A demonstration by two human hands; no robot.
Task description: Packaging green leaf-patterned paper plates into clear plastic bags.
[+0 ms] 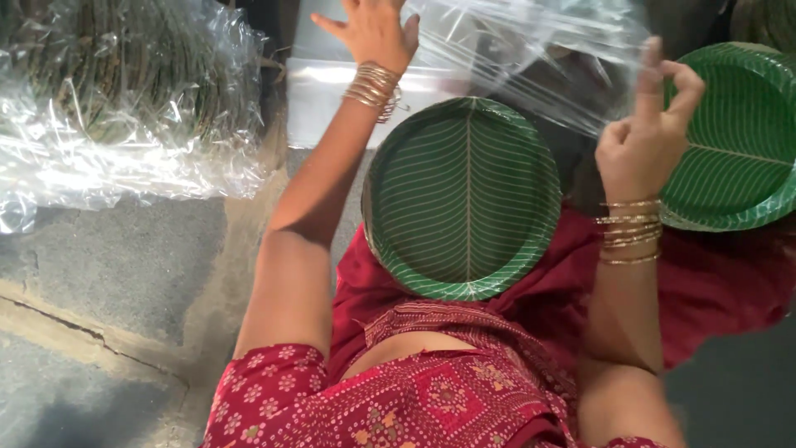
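Head view, looking down over the lap. Holding up a clear plastic bag point(531, 62) between both hands, above a green leaf-patterned paper plate stack point(463, 199) resting on the red cloth of the lap point(721, 282). Left hand point(373, 33) spreading wide, fingers fanned and palm flat against the near-left edge of the film, not gripping. Right hand point(645, 137) pinching the film's right edge between thumb and forefinger, remaining fingers curling in. Plates sitting just below and between the two hands, tilting slightly toward the body.

Doing it well, by judgement: keeping the film taut between the hands so the mouth is staying open and visible; the left palm alone looks likely to be slipping, so pinching there too seems wiser. Keeping the stack squared before sliding anything over it.

Beyond the right hand, a second green leaf-patterned plate point(738, 141) lying partly out of view. Left of the left hand, a plastic-wrapped bundle of plates point(124, 91) resting on the grey floor point(116, 265). Gold bangles point(375, 85) circling both wrists.
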